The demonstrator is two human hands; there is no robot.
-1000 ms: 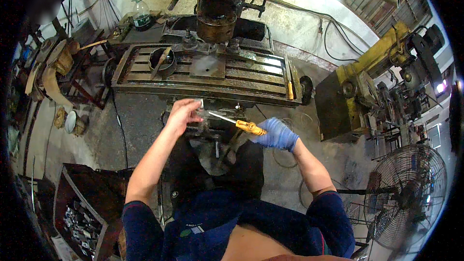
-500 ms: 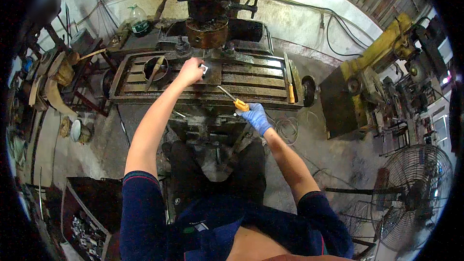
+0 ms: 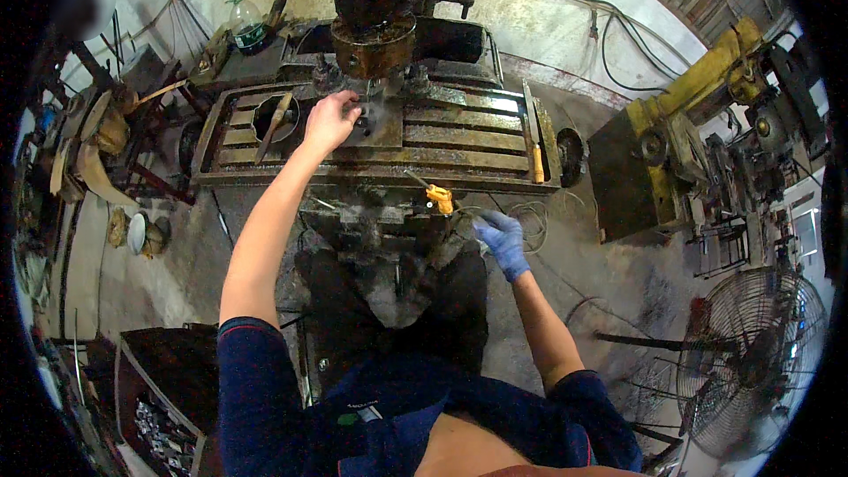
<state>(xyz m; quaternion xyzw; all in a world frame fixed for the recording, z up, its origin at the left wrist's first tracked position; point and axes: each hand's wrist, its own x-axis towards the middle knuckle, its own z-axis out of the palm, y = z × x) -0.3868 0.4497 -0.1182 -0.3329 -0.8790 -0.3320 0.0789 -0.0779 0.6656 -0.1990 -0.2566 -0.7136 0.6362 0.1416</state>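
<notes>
My bare left hand (image 3: 331, 122) reaches over the milling machine table (image 3: 459, 155), just under the spindle head (image 3: 375, 44). Its fingers are curled in beside a grey fixture; whatever sits between them is too small and dark to name. A screwdriver with a yellow handle (image 3: 439, 200) lies at the table's front edge, shaft toward the table. To its right and nearer to me is my right hand (image 3: 502, 240), in a blue glove, apart from the screwdriver. Its fingers are slightly blurred but look parted, with nothing visible in them.
On the table's left stands a round pot (image 3: 284, 128) with a brush (image 3: 276, 124) across it. A yellow-handled tool (image 3: 538, 163) lies along the right end. A caged fan (image 3: 751, 358) and a yellow machine (image 3: 645, 159) stand right; a bin (image 3: 132, 393) of metal pieces is lower left.
My right hand has let go of the screwdriver and drawn back to the right and toward me. My left hand has shifted slightly left and away; the bright piece at its fingertips no longer shows.
</notes>
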